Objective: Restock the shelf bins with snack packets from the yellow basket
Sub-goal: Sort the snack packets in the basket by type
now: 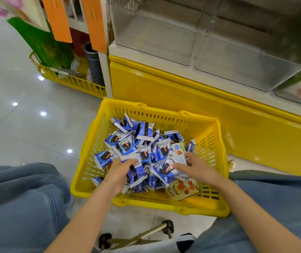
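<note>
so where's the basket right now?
Head view, centre: the basket sits on the floor just in front of the yellow shelf base, below the clear bins, with the left hand and right hand both in its packets.
</note>
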`<act>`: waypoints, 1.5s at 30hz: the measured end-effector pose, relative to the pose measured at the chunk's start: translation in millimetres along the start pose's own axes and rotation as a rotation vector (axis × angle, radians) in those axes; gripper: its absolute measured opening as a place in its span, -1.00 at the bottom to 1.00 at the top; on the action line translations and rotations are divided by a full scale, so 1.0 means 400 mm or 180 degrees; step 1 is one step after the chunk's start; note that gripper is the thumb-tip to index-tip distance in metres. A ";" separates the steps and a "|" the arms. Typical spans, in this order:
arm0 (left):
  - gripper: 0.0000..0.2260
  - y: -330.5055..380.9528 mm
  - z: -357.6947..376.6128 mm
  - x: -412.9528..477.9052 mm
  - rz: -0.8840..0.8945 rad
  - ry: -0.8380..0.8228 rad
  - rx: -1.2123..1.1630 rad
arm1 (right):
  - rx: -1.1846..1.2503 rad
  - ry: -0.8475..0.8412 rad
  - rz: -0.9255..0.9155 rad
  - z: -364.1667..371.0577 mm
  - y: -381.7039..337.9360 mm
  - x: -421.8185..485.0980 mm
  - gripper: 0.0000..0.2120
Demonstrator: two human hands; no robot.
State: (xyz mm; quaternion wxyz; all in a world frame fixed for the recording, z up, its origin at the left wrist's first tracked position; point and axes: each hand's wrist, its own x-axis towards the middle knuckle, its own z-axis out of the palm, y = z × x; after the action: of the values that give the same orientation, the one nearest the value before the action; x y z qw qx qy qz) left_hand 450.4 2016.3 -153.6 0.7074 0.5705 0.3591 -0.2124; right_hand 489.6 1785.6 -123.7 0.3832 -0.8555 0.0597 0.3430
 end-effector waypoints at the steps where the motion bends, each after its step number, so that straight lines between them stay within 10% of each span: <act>1: -0.92 0.008 -0.001 -0.004 0.0001 0.0002 -0.0070 | 0.0099 -0.0365 0.0028 -0.011 -0.019 -0.008 -0.25; 7: -0.71 -0.019 0.005 -0.044 -0.0548 -0.1262 -0.0024 | 0.0141 -0.1282 -0.0322 0.047 -0.099 -0.029 -0.55; 13: -0.56 -0.027 -0.030 -0.067 -0.0383 -0.2328 -0.0532 | 0.0485 0.0523 -0.0740 0.158 -0.142 -0.013 -0.86; 16: -0.35 -0.031 -0.013 -0.069 -0.0268 -0.1759 -0.0752 | 0.0685 0.1014 -0.0779 0.215 -0.158 -0.025 -0.85; 22: -0.30 -0.013 -0.040 -0.058 0.0221 -0.0385 -0.0702 | 0.1656 -0.0193 -0.0711 0.187 -0.155 -0.026 -0.74; 31: -0.31 0.025 -0.093 -0.057 0.0402 -0.0187 -0.0816 | -0.0637 0.0013 -0.0099 0.268 -0.005 0.062 -0.39; 35: -0.28 0.022 -0.094 -0.056 0.0392 -0.0128 -0.0750 | -0.1169 0.0163 -0.0181 0.268 -0.017 0.091 -0.76; 39: -0.37 0.015 -0.089 -0.036 0.0455 0.0058 -0.0511 | -0.0151 0.0030 -0.0110 0.161 -0.043 0.097 -0.78; 45: -0.26 0.015 -0.007 0.002 0.0354 0.0005 0.0401 | 0.1245 0.1717 0.0195 -0.048 0.004 0.162 -0.68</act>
State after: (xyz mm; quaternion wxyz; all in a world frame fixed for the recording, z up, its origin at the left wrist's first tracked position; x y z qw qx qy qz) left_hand 454.4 2020.5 -150.7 0.6806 0.6331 0.3133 -0.1946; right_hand 548.5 1781.8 -156.8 0.5001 -0.8235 0.2494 0.0977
